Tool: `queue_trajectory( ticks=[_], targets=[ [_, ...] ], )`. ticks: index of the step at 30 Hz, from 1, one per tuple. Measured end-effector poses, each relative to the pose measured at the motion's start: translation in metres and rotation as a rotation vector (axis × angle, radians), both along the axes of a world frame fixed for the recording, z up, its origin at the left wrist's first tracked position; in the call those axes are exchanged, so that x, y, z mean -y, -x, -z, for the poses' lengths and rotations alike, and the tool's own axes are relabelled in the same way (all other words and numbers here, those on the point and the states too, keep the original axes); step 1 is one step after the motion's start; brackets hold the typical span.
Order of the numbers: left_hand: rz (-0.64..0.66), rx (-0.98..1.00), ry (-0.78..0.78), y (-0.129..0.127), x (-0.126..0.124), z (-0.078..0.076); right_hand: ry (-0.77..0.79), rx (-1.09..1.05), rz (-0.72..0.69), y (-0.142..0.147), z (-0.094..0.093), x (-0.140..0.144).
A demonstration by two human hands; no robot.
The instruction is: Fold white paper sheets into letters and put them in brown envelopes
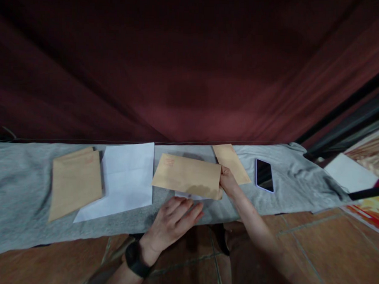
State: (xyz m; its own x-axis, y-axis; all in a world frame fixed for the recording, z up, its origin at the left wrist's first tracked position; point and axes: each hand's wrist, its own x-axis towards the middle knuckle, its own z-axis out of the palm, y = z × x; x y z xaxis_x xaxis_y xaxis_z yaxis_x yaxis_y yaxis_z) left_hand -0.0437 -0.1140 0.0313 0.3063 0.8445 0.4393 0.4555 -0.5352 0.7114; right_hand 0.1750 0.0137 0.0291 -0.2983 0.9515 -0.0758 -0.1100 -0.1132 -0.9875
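My right hand [228, 180] grips the right end of a brown paper envelope [188, 173], which has small reddish print at its upper left corner. Just below the envelope's lower edge, my left hand [176, 220] hovers with its fingers stretched out, holding nothing; a dark watch is on that wrist. A bit of white paper [192, 196] peeks out from under the envelope, mostly hidden by it. Behind my right hand, another brown envelope [234, 162] lies at a slant on the grey cloth.
Grey cloth [288, 174] covers the narrow surface. To the left lie white sheets [129, 173] and a stack of brown envelopes [76, 179]. A phone [264, 175] rests on the right. A dark red curtain [191, 96] hangs behind; tiled floor [322, 246] shows in front.
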Motion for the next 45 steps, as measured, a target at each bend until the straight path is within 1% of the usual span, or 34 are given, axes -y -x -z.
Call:
queue_trajectory(
  ticks=[2,6,9,12,14,19,22,25,27,28,31,32,33,34,36,39,41,43,45],
  targets=[
    [-0.008,-0.066,-0.036,0.000,-0.001,0.000,0.022,0.003,-0.036,-0.001,-0.002,0.000],
    [-0.083,-0.341,-0.079,0.005,-0.016,-0.004,0.147,0.005,-0.192,0.002,0.000,0.006],
    [-0.100,-0.451,-0.030,0.016,-0.023,-0.004,0.158,0.045,-0.256,0.004,0.002,0.010],
    [-0.059,-0.493,0.046,0.022,-0.022,-0.001,0.150,0.081,-0.304,0.006,0.004,0.013],
    [-0.045,-0.506,0.069,0.022,-0.019,0.001,0.137,0.104,-0.316,0.007,0.004,0.014],
    [-0.070,-0.470,0.098,0.019,-0.018,0.002,0.123,0.103,-0.285,0.008,0.005,0.014],
    [-0.114,-0.446,0.105,0.022,-0.020,0.000,0.136,0.092,-0.254,0.009,0.014,0.010],
    [-0.159,-0.467,0.113,0.027,-0.022,-0.002,0.081,0.122,-0.208,0.012,0.026,0.005],
    [-0.176,-0.495,0.123,0.030,-0.022,-0.001,-0.013,0.191,-0.174,0.014,0.031,0.004],
    [-0.183,-0.510,0.128,0.030,-0.022,0.000,-0.085,0.250,-0.133,0.015,0.032,0.003],
    [-0.223,-0.548,0.136,0.031,-0.023,0.005,-0.326,0.438,0.081,0.017,0.029,0.005],
    [-0.244,-0.555,0.135,0.032,-0.024,0.007,-0.381,0.465,0.131,0.018,0.026,0.006],
    [-0.261,-0.558,0.133,0.032,-0.025,0.009,-0.411,0.464,0.145,0.019,0.023,0.008],
    [-0.271,-0.560,0.131,0.033,-0.025,0.011,-0.421,0.443,0.118,0.019,0.021,0.010],
    [-0.265,-0.565,0.122,0.034,-0.026,0.014,-0.393,0.370,-0.024,0.019,0.016,0.013],
    [-0.231,-0.577,0.106,0.035,-0.026,0.015,-0.280,0.270,-0.283,0.016,0.014,0.016],
    [-0.211,-0.590,0.101,0.035,-0.025,0.014,-0.199,0.244,-0.419,0.012,0.016,0.016],
    [-0.194,-0.611,0.103,0.034,-0.023,0.014,-0.139,0.259,-0.514,0.008,0.020,0.015],
    [-0.190,-0.628,0.119,0.034,-0.021,0.015,-0.097,0.286,-0.538,0.006,0.026,0.012]
  ],
)
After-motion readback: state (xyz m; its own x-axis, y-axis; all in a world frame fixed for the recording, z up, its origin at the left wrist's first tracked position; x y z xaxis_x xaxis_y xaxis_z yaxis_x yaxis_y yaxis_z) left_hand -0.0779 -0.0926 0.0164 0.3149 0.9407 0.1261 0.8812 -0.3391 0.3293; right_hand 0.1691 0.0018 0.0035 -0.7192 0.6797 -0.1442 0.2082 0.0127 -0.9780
